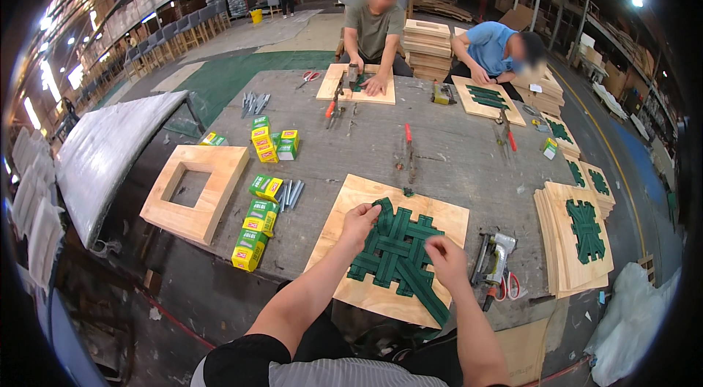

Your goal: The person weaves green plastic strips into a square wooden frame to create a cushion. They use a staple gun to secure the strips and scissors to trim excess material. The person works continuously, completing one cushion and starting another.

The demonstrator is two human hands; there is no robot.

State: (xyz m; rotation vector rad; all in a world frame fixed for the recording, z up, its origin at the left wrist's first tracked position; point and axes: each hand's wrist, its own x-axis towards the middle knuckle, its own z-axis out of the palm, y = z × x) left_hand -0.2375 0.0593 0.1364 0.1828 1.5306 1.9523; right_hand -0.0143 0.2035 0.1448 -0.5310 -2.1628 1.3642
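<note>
A square wooden panel point(333, 237) lies at the near edge of the table, with dark green webbing straps point(392, 240) woven across its middle. One longer strap end point(425, 295) runs diagonally to the panel's near right corner. My left hand point(360, 222) pinches the end of a green strap at the weave's far left corner. At the weave's right side, my right hand point(447, 259) hovers with its fingers curled together; whether anything sits between them is hidden. A staple gun point(499, 255) lies just right of the panel, beside red-handled scissors point(510, 287).
Green and yellow boxes point(260, 218) and strips of staples point(293, 193) lie left of the panel, near a wooden frame point(212, 200). Stacked webbed panels point(567, 240) stand at the right. Red-handled pliers point(408, 145) lie mid-table. Two people work across the table on panels point(381, 90).
</note>
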